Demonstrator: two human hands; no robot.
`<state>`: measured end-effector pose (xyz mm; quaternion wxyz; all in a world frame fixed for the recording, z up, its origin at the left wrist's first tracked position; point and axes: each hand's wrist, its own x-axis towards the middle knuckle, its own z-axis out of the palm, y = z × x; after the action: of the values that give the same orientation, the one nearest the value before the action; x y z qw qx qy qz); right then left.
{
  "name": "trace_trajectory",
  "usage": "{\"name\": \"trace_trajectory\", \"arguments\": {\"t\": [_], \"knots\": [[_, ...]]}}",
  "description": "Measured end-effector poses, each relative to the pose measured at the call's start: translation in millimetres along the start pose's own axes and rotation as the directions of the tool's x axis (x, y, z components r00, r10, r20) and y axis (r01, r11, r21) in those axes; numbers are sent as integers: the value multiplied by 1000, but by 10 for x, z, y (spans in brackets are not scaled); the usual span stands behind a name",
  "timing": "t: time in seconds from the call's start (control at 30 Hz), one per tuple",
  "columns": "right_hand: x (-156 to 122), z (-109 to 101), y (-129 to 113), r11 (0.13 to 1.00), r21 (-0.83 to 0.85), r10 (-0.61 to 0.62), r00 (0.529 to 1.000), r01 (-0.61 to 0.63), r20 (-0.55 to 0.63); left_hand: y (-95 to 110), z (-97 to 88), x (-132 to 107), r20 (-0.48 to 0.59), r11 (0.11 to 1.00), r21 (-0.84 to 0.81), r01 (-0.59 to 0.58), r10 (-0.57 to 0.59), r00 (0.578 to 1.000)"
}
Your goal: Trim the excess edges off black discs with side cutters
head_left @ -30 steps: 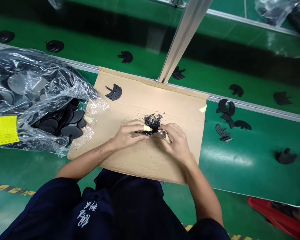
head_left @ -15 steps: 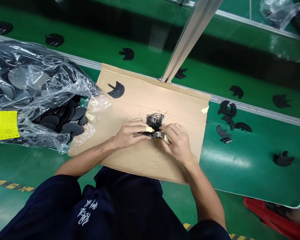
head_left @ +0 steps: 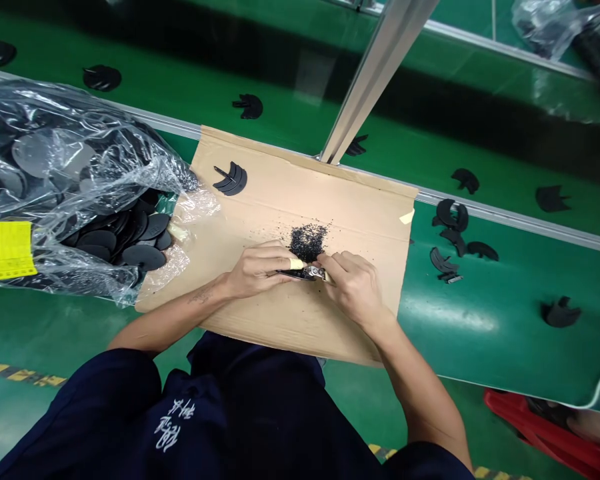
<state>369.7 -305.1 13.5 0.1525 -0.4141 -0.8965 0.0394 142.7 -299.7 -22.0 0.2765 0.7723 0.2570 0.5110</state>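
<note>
My left hand (head_left: 263, 267) is closed on a flat black plastic piece (head_left: 300, 274), holding it low over the cardboard. Pale yellow tape (head_left: 297, 264) wraps one of its fingers. In my right hand (head_left: 355, 287) is a pair of cutting pliers (head_left: 317, 272), fingers wrapped around the handles. The metal jaws meet the right end of the black piece; fingers hide the exact contact. Just beyond both hands lies a pile of small black clippings (head_left: 307, 240), with crumbs scattered around it. A curved, ribbed black piece (head_left: 231, 179) rests near the cardboard's far left corner.
The cardboard sheet (head_left: 275, 320) covers the green bench. On the left, a clear plastic bag (head_left: 80, 127) spills black discs (head_left: 143, 257). Several cut black pieces (head_left: 450, 217) lie to the right. A metal post (head_left: 360, 80) rises at the cardboard's far edge. A red object (head_left: 535, 427) stands lower right.
My right fingers have closed further around the plier handles, and less of the handles shows. The jaws have shifted slightly toward me. The view has moved a little.
</note>
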Motion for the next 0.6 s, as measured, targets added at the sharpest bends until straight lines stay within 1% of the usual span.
{"name": "trace_trajectory", "arguments": {"t": [0.1, 0.17, 0.27, 0.4, 0.5, 0.6], "knots": [[-8, 5, 18, 995, 82, 41, 993, -51, 114, -28, -1, -14, -4, 1000, 14, -12, 12, 1000], [-22, 0, 56, 979, 174, 84, 985, -109, 148, -45, -5, -14, -3, 999, 36, -18, 18, 1000], [-47, -14, 114, 939, 292, 157, 981, -183, 111, -62, -12, -6, -17, 998, 55, -25, 26, 1000], [-66, -24, 110, 919, 344, 181, 981, -193, 66, -67, -12, -7, -27, 997, 79, -12, 14, 1000], [-67, -16, 62, 895, 382, 224, 973, -230, 61, -51, 4, -16, -41, 997, 63, 54, -52, 998], [-65, 4, 14, 840, 477, 266, 963, -259, 55, -26, 15, -14, -80, 990, 30, 139, -136, 988]]}}
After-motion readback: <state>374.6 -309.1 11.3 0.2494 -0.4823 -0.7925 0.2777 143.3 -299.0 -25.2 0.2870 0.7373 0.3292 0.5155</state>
